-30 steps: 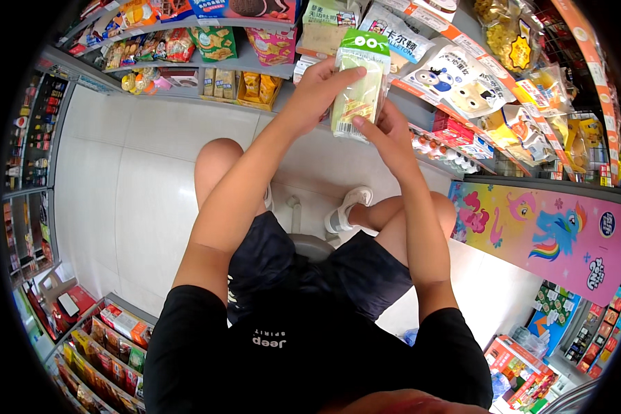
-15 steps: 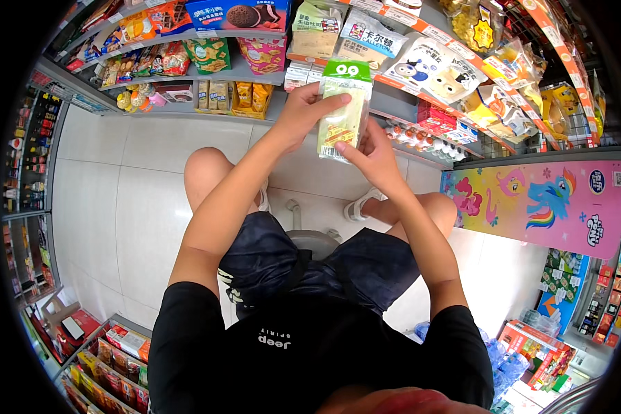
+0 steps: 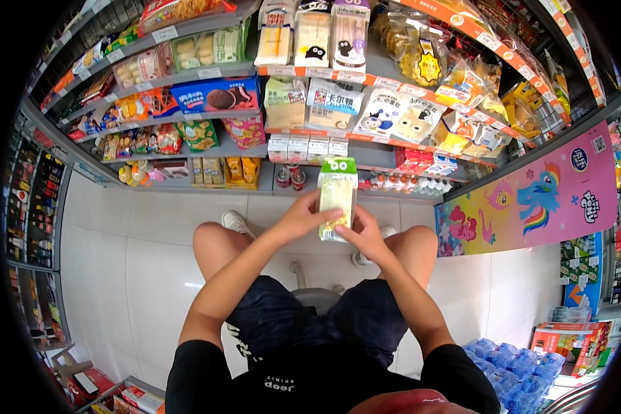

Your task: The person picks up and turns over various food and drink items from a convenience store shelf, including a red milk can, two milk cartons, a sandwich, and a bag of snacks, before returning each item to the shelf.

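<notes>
In front of my knees I hold up a clear-wrapped sandwich pack [image 3: 338, 193] with a green top and pale slices inside. My left hand [image 3: 305, 219] grips its left edge, thumb across the front. The lower right corner is pinched by my right hand [image 3: 366, 236], whose thumb lies near the bottom edge; its other fingers are partly hidden behind the pack. The pack stands roughly upright, its green end toward the shelves. Similar tall sandwich packs [image 3: 313, 38] stand on an upper shelf ahead.
Ahead, a shelf unit [image 3: 366, 76] carries bagged bread, biscuits and snacks, with small cans [image 3: 291, 178] at the bottom. A pink cartoon panel [image 3: 528, 193] closes its right side. Wrapped blue bottles [image 3: 517, 372] stand at lower right. Drink shelves [image 3: 34, 200] line the left.
The view has tilted up, showing more upper shelves. The pack sits lower in the picture, nearer my knees. My left hand has slid down its side.
</notes>
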The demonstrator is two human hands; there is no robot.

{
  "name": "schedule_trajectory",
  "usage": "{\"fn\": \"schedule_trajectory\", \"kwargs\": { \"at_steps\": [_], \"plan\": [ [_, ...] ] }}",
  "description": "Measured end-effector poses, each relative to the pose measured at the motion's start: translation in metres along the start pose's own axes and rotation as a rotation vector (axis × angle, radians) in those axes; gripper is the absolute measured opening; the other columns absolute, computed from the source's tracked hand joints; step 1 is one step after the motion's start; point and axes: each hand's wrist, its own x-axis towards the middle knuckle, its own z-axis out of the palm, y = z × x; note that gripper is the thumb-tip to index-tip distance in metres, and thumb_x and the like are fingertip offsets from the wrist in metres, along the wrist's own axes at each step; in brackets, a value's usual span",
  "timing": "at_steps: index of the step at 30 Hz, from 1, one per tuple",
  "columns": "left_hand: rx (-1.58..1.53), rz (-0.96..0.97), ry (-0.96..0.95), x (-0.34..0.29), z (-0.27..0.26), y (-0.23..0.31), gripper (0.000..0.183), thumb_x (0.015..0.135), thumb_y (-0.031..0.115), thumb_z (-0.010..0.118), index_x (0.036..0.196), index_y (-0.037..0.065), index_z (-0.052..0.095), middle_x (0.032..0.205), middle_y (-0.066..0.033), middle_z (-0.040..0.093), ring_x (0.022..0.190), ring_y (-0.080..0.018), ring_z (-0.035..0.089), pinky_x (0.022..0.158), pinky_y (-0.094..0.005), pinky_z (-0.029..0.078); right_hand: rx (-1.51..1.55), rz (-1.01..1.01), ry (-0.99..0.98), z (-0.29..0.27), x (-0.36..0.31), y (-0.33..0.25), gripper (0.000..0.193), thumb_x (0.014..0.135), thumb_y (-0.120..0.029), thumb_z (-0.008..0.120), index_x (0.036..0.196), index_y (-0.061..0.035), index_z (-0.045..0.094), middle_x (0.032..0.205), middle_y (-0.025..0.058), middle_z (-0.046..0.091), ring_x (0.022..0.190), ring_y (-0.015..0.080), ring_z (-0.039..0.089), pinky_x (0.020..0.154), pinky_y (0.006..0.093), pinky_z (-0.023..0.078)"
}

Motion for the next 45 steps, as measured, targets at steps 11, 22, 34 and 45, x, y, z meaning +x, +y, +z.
{"fn": "schedule_trajectory", "kwargs": {
  "at_steps": [11, 22, 34, 45],
  "plan": [
    [-0.068, -0.072, -0.09, 0.0, -0.049, -0.061, 0.05, 0.092, 0.02, 0.073, 0.135, 0.001, 0.055, 0.127, -0.0074, 0.062, 0.121, -0.0175, 0.057, 0.104, -0.0355, 0.046, 0.014, 0.123, -0.006, -0.007, -0.002, 0.025, 0.048, 0.092, -0.019, 0.074, 0.132, -0.0008, 0.055, 0.123, 0.0077, 0.064, 0.113, 0.0151, 0.059, 0.096, 0.034, 0.049],
    [-0.001, 0.106, 0.281, -0.017, 0.01, 0.024, 0.053, 0.101, 0.024, 0.06, 0.144, -0.001, 0.043, 0.144, -0.0152, 0.051, 0.132, -0.0249, 0.05, 0.111, -0.0374, 0.038, -0.079, -0.002, -0.014, -0.029, 0.037, -0.006, 0.051, 0.09, -0.022, 0.077, 0.132, -0.0027, 0.055, 0.122, 0.0082, 0.064, 0.11, 0.0156, 0.061, 0.094, 0.0337, 0.051],
    [0.118, 0.055, 0.191, 0.037, -0.024, -0.007, 0.054, 0.101, 0.02, 0.055, 0.147, 0.001, 0.035, 0.136, -0.0106, 0.052, 0.125, -0.0181, 0.049, 0.107, -0.0333, 0.038, 0.006, 0.049, -0.139, -0.027, 0.093, 0.011, 0.066, 0.088, -0.029, 0.079, 0.141, -0.005, 0.049, 0.125, 0.0084, 0.063, 0.112, 0.0162, 0.06, 0.09, 0.0328, 0.054],
    [-0.211, -0.026, 0.068, 0.101, -0.063, -0.057, 0.083, 0.08, 0.034, 0.078, 0.148, 0.002, 0.042, 0.141, -0.0093, 0.054, 0.132, -0.0228, 0.049, 0.114, -0.0386, 0.036, 0.051, 0.053, -0.133, -0.07, 0.113, 0.005, 0.058, 0.09, -0.02, 0.077, 0.139, -0.0042, 0.05, 0.124, 0.007, 0.062, 0.111, 0.0141, 0.06, 0.09, 0.0313, 0.053]
  ]
}}
